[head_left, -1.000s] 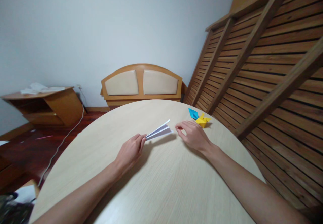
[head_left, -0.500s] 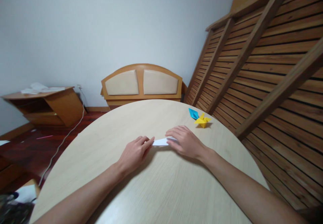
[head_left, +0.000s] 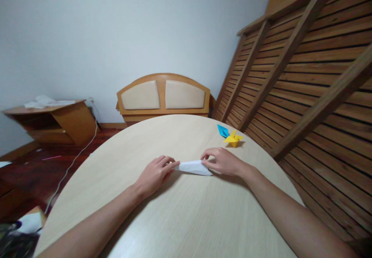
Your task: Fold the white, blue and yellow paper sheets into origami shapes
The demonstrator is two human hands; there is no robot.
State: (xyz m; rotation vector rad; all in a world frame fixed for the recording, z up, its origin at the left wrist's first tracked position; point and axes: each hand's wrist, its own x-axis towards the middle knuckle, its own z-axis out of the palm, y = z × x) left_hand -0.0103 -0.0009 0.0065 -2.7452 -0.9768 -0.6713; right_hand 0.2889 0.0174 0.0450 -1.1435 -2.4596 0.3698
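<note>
So right now I've got both hands down on the round table (head_left: 186, 219) with a folded white paper (head_left: 193, 167) lying flat between them, about mid-table. My left hand (head_left: 155, 172) has its fingertips pressing on the paper's left tip, fingers loosely curled. My right hand (head_left: 222, 162) is pinching the right end, thumb under, fingers on top. Off past my right hand, near the far edge, sit a yellow origami piece (head_left: 233, 138) and a blue one (head_left: 223, 130), touching each other, well apart from the white paper.
</note>
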